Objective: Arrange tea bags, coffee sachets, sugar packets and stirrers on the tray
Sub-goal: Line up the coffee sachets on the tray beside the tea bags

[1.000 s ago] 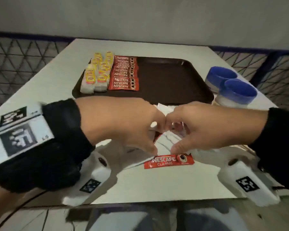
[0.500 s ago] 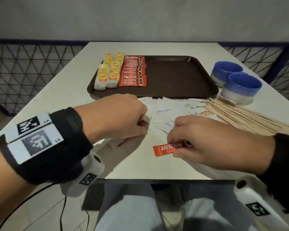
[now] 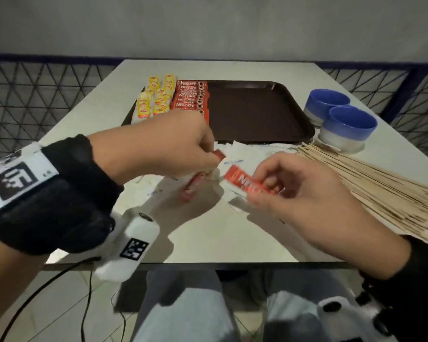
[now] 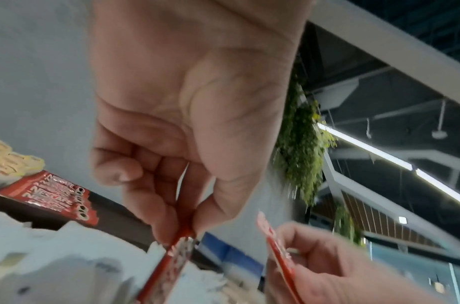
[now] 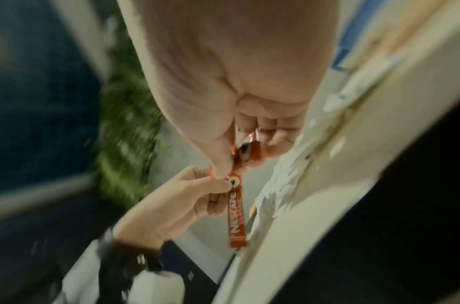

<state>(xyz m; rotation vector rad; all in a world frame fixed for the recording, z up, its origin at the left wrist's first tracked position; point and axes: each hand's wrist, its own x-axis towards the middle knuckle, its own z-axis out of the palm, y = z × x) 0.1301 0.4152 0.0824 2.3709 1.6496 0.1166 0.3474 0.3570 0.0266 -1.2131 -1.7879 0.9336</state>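
Left hand [image 3: 158, 141]: fingers [image 4: 169, 214] and thumb pinched on the top end of a red coffee sachet [image 3: 192, 186], hanging slantwise just above the bench [image 3: 208, 238]. Right hand [image 3: 299, 191]: fingers [image 3: 269, 180] curled, thumb beneath, gripping a second red coffee sachet [image 3: 242, 182] by its right end, held flat and tilted, close beside the first but apart from it. Under and between both hands, white sugar packets [image 3: 242, 156] scattered loose on the bench. Just right of these, a fanned pile of wooden stirrers [image 3: 371, 191], also on the bench. Behind, a dark brown tray [image 3: 257, 112]; at its left end a column of yellow tea bags [image 3: 156, 97], touching it on the right an overlapping row of coffee sachets [image 3: 190, 97]. Right of the tray, two blue bowls [image 3: 341, 117] side by side, near the stirrers' far tips.
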